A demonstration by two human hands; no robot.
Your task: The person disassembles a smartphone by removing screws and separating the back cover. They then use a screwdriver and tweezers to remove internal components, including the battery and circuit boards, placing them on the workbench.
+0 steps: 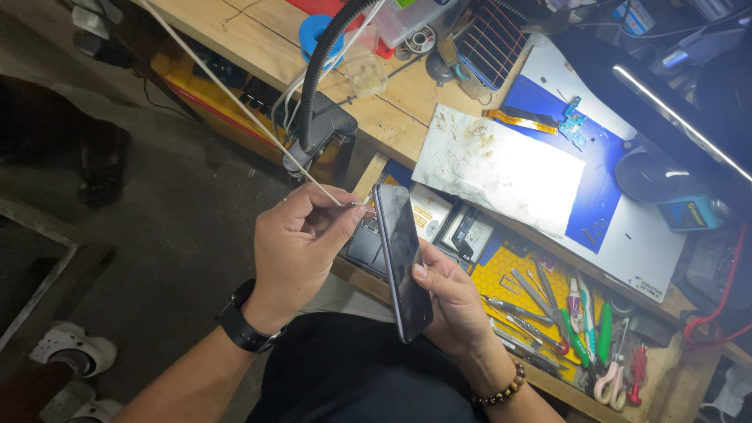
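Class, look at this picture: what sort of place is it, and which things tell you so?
Probably a phone-repair bench: a smartphone held in the right hand, a drawer of screwdrivers and tweezers, and a blue work mat carrying small parts.

hands holding phone, white cable

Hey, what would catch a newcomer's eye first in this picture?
Centre frame, a dark smartphone stands on edge in the right hand, while the left hand pinches a small tool at its top corner. Behind, a brightly lit white cloth glares on the workbench.
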